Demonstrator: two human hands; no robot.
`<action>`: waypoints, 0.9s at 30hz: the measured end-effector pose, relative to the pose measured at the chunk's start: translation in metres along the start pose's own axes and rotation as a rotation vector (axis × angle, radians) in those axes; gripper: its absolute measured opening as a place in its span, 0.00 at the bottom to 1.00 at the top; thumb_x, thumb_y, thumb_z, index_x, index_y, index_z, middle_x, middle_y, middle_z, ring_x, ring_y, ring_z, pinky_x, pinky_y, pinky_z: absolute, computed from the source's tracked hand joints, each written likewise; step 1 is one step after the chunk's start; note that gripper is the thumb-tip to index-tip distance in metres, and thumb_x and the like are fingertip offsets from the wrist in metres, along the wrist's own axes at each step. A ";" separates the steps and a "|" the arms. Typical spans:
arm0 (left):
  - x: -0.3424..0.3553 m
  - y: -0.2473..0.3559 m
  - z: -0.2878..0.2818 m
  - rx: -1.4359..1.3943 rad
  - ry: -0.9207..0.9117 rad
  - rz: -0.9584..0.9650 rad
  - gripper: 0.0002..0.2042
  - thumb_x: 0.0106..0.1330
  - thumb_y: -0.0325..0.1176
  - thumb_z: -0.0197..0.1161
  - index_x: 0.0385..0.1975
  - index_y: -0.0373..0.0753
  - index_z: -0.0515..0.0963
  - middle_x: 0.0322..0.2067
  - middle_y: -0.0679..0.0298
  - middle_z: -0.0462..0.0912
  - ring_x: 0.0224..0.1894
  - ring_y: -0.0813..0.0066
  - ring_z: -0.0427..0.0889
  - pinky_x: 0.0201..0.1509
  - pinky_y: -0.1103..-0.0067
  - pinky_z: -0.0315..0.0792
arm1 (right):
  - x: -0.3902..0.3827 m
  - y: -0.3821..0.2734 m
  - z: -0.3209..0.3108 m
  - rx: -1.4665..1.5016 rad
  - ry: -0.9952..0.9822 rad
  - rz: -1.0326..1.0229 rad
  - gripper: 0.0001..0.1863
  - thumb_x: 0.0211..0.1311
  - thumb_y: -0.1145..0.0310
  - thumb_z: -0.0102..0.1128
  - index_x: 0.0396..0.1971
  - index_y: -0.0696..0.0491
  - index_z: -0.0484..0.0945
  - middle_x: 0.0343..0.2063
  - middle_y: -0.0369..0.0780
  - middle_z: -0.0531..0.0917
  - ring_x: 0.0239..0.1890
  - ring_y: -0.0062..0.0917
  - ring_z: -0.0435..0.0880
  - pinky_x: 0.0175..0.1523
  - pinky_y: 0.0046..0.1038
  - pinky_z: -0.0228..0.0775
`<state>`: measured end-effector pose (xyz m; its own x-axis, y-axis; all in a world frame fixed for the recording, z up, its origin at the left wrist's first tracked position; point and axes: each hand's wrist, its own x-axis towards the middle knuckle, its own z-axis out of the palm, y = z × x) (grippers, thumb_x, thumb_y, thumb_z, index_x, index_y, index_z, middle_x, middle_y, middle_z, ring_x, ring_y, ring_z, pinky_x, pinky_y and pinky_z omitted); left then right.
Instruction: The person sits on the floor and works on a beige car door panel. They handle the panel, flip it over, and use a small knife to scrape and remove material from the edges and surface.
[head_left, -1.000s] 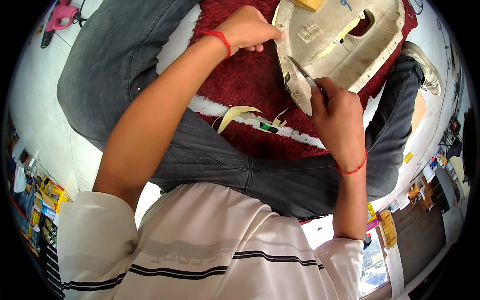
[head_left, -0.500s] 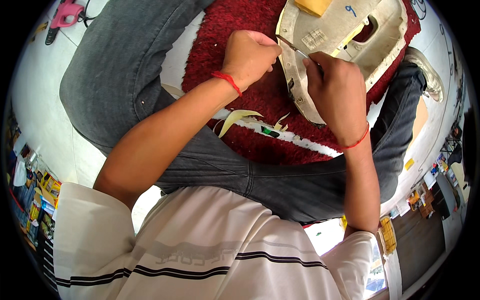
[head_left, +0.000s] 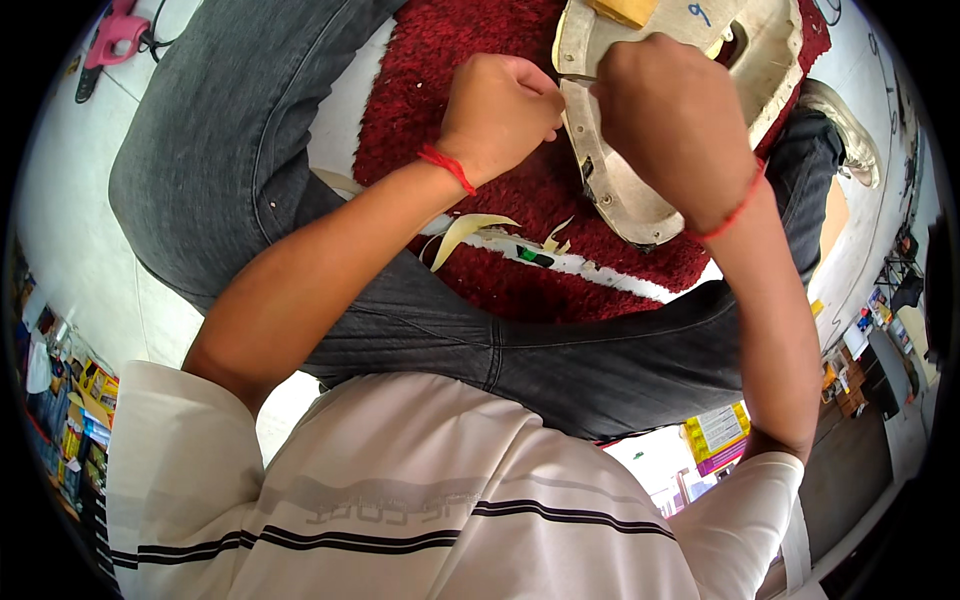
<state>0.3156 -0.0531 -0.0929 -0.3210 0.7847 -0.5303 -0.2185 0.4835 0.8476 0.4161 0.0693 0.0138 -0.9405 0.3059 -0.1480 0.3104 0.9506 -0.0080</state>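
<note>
A beige moulded panel (head_left: 612, 196) with a rounded rim lies in front of me, with several small holes along its edge. My left hand (head_left: 503, 108) is closed in a pinch at the panel's left rim; what it grips is hidden behind the fingers. My right hand (head_left: 672, 125) is wrapped round a slim metal-bladed tool (head_left: 579, 77), over the panel. Only the dark thin tip shows, pointing left across the rim close to my left fingertips. The handle is covered by my fist.
Under the panel lies a red shaggy rug (head_left: 420, 85). Pale yellow cut strips (head_left: 470, 234) and a small green piece (head_left: 535, 257) lie near my lap. A yellow block (head_left: 628, 10) rests on the panel. A pink glue gun (head_left: 113, 42) lies far left on white floor tiles.
My right hand has moved up and turned, carrying the tool further up along the panel's rim, and its elbow has swung outward. My left hand stays almost in place.
</note>
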 end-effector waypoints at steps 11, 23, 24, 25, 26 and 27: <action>0.000 0.002 -0.002 -0.038 0.005 -0.040 0.04 0.63 0.23 0.64 0.31 0.28 0.82 0.26 0.58 0.86 0.27 0.76 0.85 0.32 0.81 0.80 | -0.001 -0.003 0.013 -0.020 -0.010 0.011 0.13 0.60 0.67 0.62 0.18 0.57 0.80 0.20 0.47 0.82 0.27 0.43 0.84 0.36 0.39 0.78; 0.005 -0.007 -0.001 -0.115 0.013 -0.181 0.07 0.62 0.29 0.67 0.32 0.31 0.84 0.28 0.60 0.86 0.27 0.75 0.85 0.32 0.81 0.79 | -0.019 -0.006 0.020 0.094 -0.028 0.188 0.06 0.51 0.71 0.61 0.19 0.56 0.82 0.20 0.49 0.83 0.26 0.43 0.86 0.33 0.38 0.80; 0.004 -0.008 0.000 -0.127 0.022 -0.193 0.07 0.62 0.29 0.67 0.32 0.31 0.84 0.28 0.60 0.86 0.27 0.75 0.85 0.33 0.81 0.79 | -0.021 -0.006 0.021 0.092 -0.036 0.192 0.07 0.51 0.71 0.61 0.19 0.56 0.82 0.20 0.49 0.83 0.25 0.43 0.86 0.32 0.38 0.80; 0.004 -0.009 0.001 -0.139 0.031 -0.205 0.07 0.62 0.29 0.67 0.32 0.31 0.84 0.28 0.60 0.86 0.27 0.75 0.85 0.33 0.81 0.79 | -0.023 -0.007 0.023 0.090 -0.044 0.195 0.07 0.51 0.71 0.61 0.19 0.56 0.82 0.20 0.49 0.83 0.25 0.43 0.86 0.32 0.38 0.80; 0.003 -0.010 0.003 -0.156 0.037 -0.217 0.07 0.62 0.29 0.67 0.32 0.31 0.84 0.28 0.60 0.86 0.27 0.75 0.86 0.33 0.81 0.79 | -0.025 -0.007 0.024 0.083 -0.054 0.199 0.07 0.52 0.70 0.61 0.19 0.56 0.82 0.20 0.49 0.82 0.25 0.43 0.86 0.32 0.38 0.80; 0.004 -0.012 0.004 -0.158 0.054 -0.217 0.07 0.61 0.30 0.68 0.32 0.31 0.84 0.28 0.61 0.86 0.27 0.76 0.85 0.33 0.81 0.79 | -0.026 -0.007 0.025 0.086 -0.040 0.189 0.07 0.52 0.70 0.61 0.19 0.56 0.82 0.20 0.49 0.83 0.25 0.43 0.86 0.31 0.37 0.80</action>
<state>0.3207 -0.0544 -0.1047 -0.2983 0.6457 -0.7029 -0.4274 0.5681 0.7033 0.4420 0.0536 -0.0067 -0.8588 0.4739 -0.1945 0.4928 0.8681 -0.0606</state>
